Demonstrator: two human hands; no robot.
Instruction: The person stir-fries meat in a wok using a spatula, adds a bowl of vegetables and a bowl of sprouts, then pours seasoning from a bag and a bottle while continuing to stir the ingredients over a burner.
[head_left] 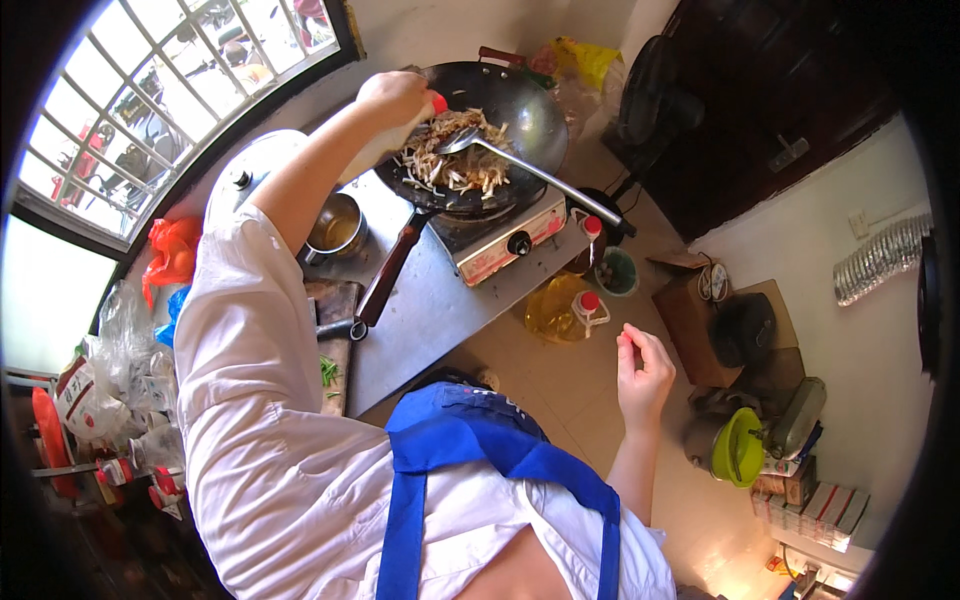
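My left hand is over the left edge of the black wok, closed on a pale container with a red part by the fingers. Shredded, browned food lies in the wok. A metal ladle rests in it, its long handle out over the right rim. The wok's wooden handle points toward me. The wok sits on a portable gas stove. My right hand is raised over the floor, fingertips pinched together. What they hold, if anything, cannot be made out.
A metal pot stands left of the stove, near a cutting board with green pieces. Oil jugs with red caps stand below the counter's right edge. A cardboard box and a lime-green bowl are at right.
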